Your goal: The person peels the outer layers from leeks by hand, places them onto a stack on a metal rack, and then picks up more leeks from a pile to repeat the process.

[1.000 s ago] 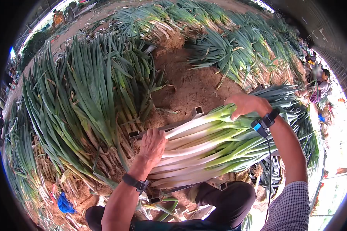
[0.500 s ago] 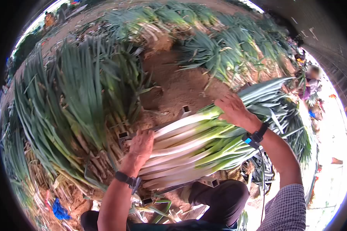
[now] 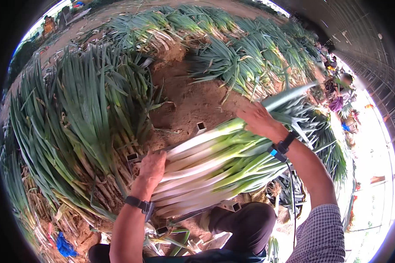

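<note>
A row of large green onions (image 3: pixel 193 179) lies side by side in front of me, white ends to the left and green leaves to the right. My left hand (image 3: pixel 152 167) is closed at the white end of the farthest green onion (image 3: pixel 197 139); its fingertips are partly hidden. Farther along the same stalk, where white turns to green, my right hand (image 3: pixel 260 120) is wrapped over it from above. Its long leaves (image 3: pixel 289 97) stick out beyond my right hand, slightly blurred. Under the row, a metal frame shows its square tube ends (image 3: pixel 201 126).
Tall bundles of green onions (image 3: pixel 81 109) lean at the left. More bundles (image 3: pixel 245 61) lie across the bare soil (image 3: pixel 175 96) behind. My knee (image 3: pixel 245 223) is just below the frame. A blue scrap (image 3: pixel 66 245) lies lower left, and another person (image 3: pixel 344 90) is far right.
The whole view has shifted slightly, with things sitting a little farther left. Both hands stay on the same green onion, and its leaves are raised a bit from the others.
</note>
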The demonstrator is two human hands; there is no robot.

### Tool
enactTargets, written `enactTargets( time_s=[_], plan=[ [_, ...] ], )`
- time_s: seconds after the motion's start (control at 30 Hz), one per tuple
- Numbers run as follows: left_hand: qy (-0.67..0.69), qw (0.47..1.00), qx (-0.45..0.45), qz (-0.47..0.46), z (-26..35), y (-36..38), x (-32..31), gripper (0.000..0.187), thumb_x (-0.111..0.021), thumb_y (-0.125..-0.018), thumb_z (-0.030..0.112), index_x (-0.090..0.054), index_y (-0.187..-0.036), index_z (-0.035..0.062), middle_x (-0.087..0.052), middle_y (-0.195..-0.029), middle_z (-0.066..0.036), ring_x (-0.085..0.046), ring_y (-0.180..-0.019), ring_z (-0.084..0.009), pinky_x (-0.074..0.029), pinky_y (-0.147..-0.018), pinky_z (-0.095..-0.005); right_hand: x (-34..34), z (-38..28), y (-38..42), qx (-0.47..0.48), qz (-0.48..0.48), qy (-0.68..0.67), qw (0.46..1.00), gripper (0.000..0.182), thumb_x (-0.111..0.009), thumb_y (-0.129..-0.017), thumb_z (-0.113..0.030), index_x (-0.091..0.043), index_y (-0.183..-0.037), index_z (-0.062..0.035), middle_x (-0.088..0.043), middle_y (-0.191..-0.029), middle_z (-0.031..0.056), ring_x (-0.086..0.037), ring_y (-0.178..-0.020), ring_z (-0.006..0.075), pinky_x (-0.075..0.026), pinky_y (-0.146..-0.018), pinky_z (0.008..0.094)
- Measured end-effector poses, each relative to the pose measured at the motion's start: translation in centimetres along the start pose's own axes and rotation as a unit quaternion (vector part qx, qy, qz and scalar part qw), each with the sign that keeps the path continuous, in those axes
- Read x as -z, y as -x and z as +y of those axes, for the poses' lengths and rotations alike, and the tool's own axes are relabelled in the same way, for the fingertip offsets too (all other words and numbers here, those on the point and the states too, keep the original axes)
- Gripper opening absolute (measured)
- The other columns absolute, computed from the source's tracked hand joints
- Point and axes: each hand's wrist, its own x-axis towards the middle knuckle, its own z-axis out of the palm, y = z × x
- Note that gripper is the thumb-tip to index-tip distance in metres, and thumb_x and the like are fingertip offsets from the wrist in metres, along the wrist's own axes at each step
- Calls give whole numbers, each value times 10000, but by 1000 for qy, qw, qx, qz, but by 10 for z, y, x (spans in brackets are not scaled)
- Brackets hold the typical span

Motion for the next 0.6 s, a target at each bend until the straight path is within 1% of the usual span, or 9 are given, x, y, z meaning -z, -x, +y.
enactTargets(
  time_s=[0.07,0.1,0.2,0.23,0.27,0.3,0.4,0.5,0.6],
  plan=[
    [-2,1000,7,-3,-5,3,1,165,-596,-826,22,-633,-986,38,-707,-892,-174,-656,-963,-366,-555,-829,-448,-20,13,6,-19,-65,-91,994,494,-753,-794,-376,-628,-1150,-57,-621,-1220,106,-518,-1235,331,-379,-1059,456],
    [2,1000,2,6,-6,3,0,173,-595,-825,22,-635,-992,40,-706,-883,-174,-657,-962,-368,-554,-830,-450,-32,16,9,-43,-42,-90,994,556,-657,-881,-505,-631,-1236,-78,-634,-1260,123,-542,-1226,350,-400,-1047,468],
    [11,1000,-9,14,-8,-1,-8,160,-575,-847,47,-635,-995,46,-701,-874,-173,-655,-961,-374,-547,-821,-463,-21,3,5,-140,-142,-157,967,576,-637,-885,-548,-643,-1248,-102,-668,-1202,150,-603,-1128,365,-449,-993,482],
    [11,1000,-12,23,-7,0,-3,153,-575,-850,52,-634,-992,46,-701,-871,-172,-655,-959,-377,-546,-816,-471,-36,4,13,-118,-104,-129,979,589,-625,-886,-566,-645,-1269,-118,-689,-1141,175,-639,-1037,387,-486,-931,500],
    [13,999,-15,31,-5,2,1,147,-576,-853,57,-633,-989,47,-700,-869,-171,-654,-957,-380,-545,-812,-478,-39,0,15,-123,-88,-133,980,591,-620,-890,-571,-648,-1263,-113,-691,-1140,179,-640,-1043,389,-490,-929,497],
    [30,999,15,-2,-5,2,2,119,-604,-856,72,-627,-970,46,-701,-911,-164,-635,-1013,-388,-523,-853,-494,-44,-3,18,-132,-74,-135,979,593,-615,-894,-576,-651,-1256,-107,-693,-1139,182,-640,-1049,390,-494,-927,494],
    [45,999,7,-3,7,3,22,183,-616,-872,85,-629,-1045,27,-685,-1019,-189,-598,-1093,-403,-493,-920,-502,-44,0,21,-167,-86,-198,962,606,-606,-902,-590,-659,-1248,-95,-692,-1155,190,-637,-1082,391,-489,-953,484],
    [111,991,78,-1,4,14,13,285,-609,-895,101,-606,-1162,3,-645,-1150,-217,-565,-1157,-411,-468,-985,-493,-63,17,13,-170,-99,-281,939,624,-607,-903,-598,-659,-1255,-86,-685,-1184,194,-627,-1124,391,-476,-988,477],
    [90,996,3,-11,-14,23,9,360,-581,-910,89,-558,-1256,-10,-616,-1215,-234,-566,-1160,-422,-465,-1006,-491,-69,24,10,-163,-104,-350,916,638,-615,-900,-600,-654,-1267,-79,-682,-1196,193,-621,-1139,392,-468,-1003,479]
  ],
)
